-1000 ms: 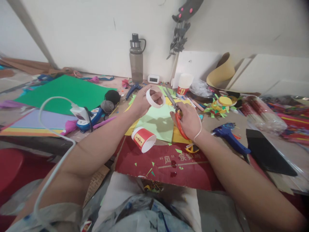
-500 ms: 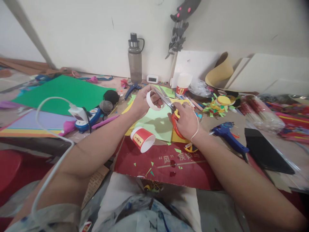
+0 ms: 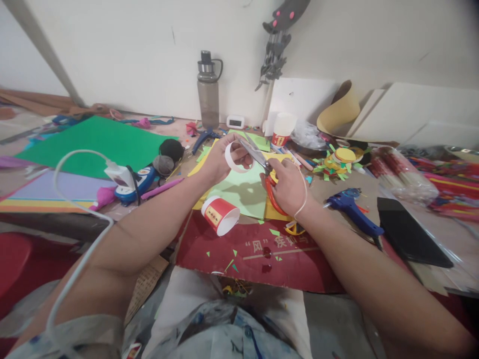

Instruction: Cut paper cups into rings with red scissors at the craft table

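Pinched in my left hand [image 3: 221, 160] is a white paper ring [image 3: 229, 158], raised above the light green paper [image 3: 241, 192]. My right hand [image 3: 288, 183] grips a pair of scissors [image 3: 271, 197] by its red-orange handles. The scissors' blades reach up and left to the ring's far side, close to my left fingers; whether they touch its edge I cannot tell. Below my hands a red and white paper cup [image 3: 216, 214] lies on its side, its open end towards the lower right. Yellow paper [image 3: 276, 211] shows under the green sheet.
A dark red board [image 3: 224, 254] at the front carries green scraps. Rightward lie a blue glue gun [image 3: 354, 212] and a black flat slab [image 3: 409, 232]. A bottle [image 3: 208, 99] and another cup [image 3: 283, 130] stand behind. A white cable [image 3: 84, 252] crosses near my left arm.
The view has shifted very slightly. Both hands, the ring and the scissors keep almost the same pose; the cup has not moved on the table.
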A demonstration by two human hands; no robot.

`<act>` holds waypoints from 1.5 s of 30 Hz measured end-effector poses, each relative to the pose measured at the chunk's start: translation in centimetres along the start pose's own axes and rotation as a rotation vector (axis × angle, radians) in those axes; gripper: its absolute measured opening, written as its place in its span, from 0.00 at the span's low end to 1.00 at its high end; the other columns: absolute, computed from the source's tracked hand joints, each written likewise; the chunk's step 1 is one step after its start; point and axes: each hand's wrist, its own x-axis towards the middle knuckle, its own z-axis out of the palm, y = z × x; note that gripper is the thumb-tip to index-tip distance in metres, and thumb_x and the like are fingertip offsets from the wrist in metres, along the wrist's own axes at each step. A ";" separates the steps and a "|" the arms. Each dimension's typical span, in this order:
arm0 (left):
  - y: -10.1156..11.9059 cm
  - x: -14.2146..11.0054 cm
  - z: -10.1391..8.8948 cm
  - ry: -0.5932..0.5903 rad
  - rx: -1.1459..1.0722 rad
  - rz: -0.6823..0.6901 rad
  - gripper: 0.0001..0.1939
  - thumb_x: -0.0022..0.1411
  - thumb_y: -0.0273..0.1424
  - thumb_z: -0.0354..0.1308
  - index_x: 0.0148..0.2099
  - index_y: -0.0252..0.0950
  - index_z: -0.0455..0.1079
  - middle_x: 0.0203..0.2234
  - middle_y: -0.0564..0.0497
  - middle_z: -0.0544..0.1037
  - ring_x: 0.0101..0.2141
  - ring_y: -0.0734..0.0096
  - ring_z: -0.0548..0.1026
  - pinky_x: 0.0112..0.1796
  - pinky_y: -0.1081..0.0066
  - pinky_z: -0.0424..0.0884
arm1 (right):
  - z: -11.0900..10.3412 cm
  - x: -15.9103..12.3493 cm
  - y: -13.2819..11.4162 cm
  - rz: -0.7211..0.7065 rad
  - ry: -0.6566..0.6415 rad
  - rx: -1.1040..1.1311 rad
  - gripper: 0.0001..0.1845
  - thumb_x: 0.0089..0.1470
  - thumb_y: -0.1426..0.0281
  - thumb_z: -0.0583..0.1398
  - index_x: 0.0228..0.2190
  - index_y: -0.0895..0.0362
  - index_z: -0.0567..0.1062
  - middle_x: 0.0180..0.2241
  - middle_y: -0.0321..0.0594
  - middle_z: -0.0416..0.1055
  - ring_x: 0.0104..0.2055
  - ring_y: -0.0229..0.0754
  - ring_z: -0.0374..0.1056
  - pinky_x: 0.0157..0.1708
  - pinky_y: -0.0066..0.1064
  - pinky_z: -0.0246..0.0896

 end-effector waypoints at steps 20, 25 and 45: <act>0.9 -0.1 -0.2 -0.019 -0.019 -0.018 0.20 0.53 0.39 0.72 0.37 0.36 0.64 0.21 0.57 0.75 0.22 0.72 0.77 0.25 0.72 0.72 | 0.0 -0.1 0.0 0.015 -0.001 -0.109 0.14 0.62 0.60 0.54 0.40 0.55 0.74 0.32 0.45 0.66 0.30 0.45 0.59 0.28 0.33 0.48; 0.9 0.0 -0.3 0.007 -0.009 -0.038 0.21 0.51 0.38 0.73 0.36 0.37 0.64 0.20 0.57 0.75 0.21 0.74 0.76 0.25 0.73 0.72 | 0.1 -0.1 0.0 0.018 0.013 -0.129 0.15 0.63 0.60 0.53 0.40 0.55 0.74 0.32 0.44 0.67 0.29 0.45 0.60 0.28 0.33 0.49; 0.4 0.2 -0.7 -0.012 0.010 0.006 0.25 0.47 0.45 0.75 0.35 0.37 0.66 0.23 0.55 0.73 0.24 0.74 0.75 0.25 0.72 0.73 | 0.1 0.0 0.1 0.020 0.009 -0.009 0.15 0.61 0.58 0.55 0.41 0.55 0.73 0.33 0.45 0.66 0.31 0.46 0.59 0.32 0.36 0.56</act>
